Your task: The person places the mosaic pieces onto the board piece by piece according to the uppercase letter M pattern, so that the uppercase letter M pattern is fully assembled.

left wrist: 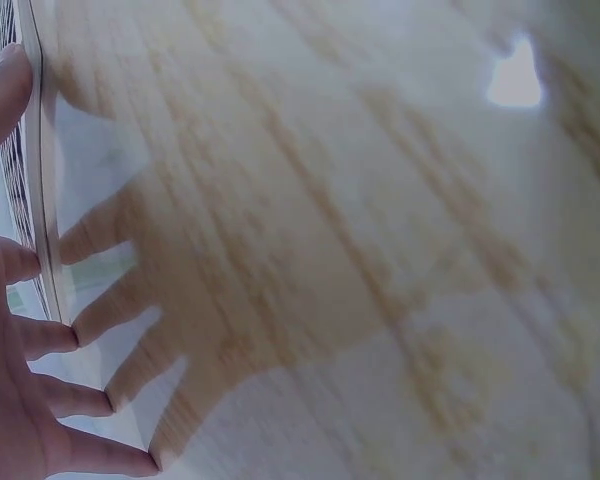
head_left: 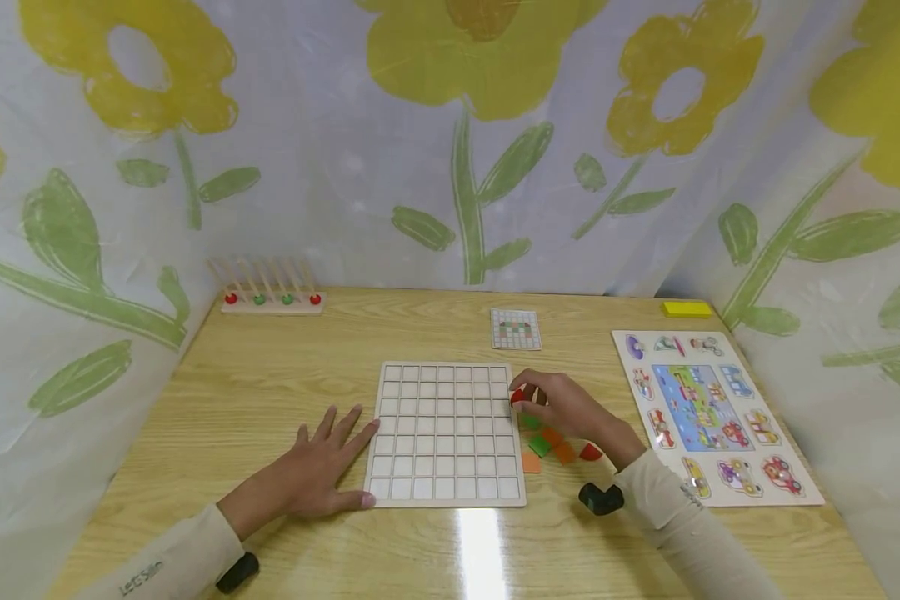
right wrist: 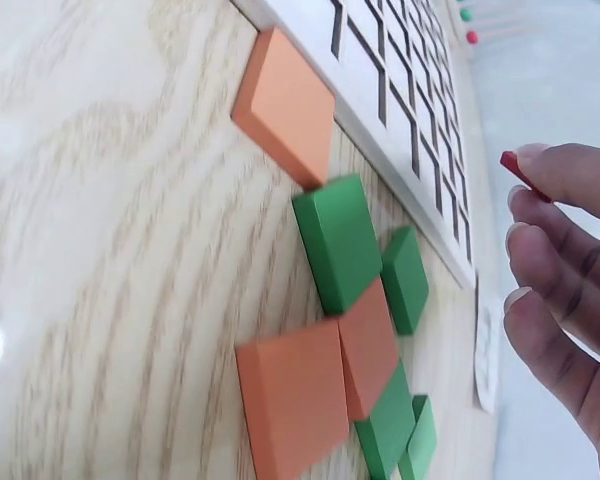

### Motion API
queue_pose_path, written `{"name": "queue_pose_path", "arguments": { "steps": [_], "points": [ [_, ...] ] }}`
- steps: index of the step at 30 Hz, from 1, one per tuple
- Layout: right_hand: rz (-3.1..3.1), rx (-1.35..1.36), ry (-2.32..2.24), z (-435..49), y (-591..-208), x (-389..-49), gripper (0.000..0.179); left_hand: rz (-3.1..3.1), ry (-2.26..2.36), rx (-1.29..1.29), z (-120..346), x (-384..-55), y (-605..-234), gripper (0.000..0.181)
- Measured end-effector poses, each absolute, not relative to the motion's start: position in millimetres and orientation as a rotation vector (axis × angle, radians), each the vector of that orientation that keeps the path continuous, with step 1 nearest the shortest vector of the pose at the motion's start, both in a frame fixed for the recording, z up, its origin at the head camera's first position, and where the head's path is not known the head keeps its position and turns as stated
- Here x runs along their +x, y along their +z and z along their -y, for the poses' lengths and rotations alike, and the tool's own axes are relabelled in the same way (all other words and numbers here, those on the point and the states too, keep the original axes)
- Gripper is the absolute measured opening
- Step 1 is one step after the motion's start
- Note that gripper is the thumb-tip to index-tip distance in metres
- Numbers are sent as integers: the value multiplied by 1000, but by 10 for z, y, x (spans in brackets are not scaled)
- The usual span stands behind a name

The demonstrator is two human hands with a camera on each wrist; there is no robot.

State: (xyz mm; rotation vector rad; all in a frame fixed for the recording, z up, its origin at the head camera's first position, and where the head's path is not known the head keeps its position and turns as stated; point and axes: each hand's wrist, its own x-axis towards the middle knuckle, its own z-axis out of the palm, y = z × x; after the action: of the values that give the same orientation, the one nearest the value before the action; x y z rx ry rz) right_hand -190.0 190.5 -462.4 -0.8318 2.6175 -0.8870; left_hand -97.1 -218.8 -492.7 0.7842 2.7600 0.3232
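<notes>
A pale wooden grid board [head_left: 446, 433] lies flat on the table in the head view. My left hand [head_left: 322, 467] rests spread at its left side, fingertips and thumb touching the edge. Beyond the board's right edge, my right hand [head_left: 573, 410] pinches a small red piece [right wrist: 520, 175] between thumb and index finger, held above the table. Below that hand lie loose green tiles [right wrist: 338, 240] and orange tiles [right wrist: 295, 395], some touching each other. Another red piece [head_left: 591, 452], rounded on one side, lies to their right. Part of the pile is hidden under the right hand.
A small pattern card [head_left: 516, 342] lies behind the board. To the right is a vehicle puzzle board [head_left: 802, 496], with a yellow block [head_left: 686, 309] behind it. A peg stand [head_left: 273, 307] with red and green beads stands at the back left, near the flowered curtain [head_left: 330, 167].
</notes>
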Motion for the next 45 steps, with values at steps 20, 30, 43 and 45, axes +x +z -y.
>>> {"name": "queue_pose_path", "arguments": {
  "steps": [20, 30, 43, 45],
  "points": [
    [-2550, -862, -1001, -1677, -4652, -1851, 23, -2762, 343, 777, 2166, -946, -4906, 101],
    [-2512, -842, -1069, -1552, -4665, -1834, 28, -2763, 335, 771, 2164, -941, -4912, 101],
    [-2516, -833, -1102, -1325, -4701, -1860, 28, -2769, 334, 779, 2157, -941, -4905, 101],
    [-2512, -836, -1106, -1290, -4714, -1866, 28, -2772, 333, 786, 2158, -941, -4908, 101]
  ]
}}
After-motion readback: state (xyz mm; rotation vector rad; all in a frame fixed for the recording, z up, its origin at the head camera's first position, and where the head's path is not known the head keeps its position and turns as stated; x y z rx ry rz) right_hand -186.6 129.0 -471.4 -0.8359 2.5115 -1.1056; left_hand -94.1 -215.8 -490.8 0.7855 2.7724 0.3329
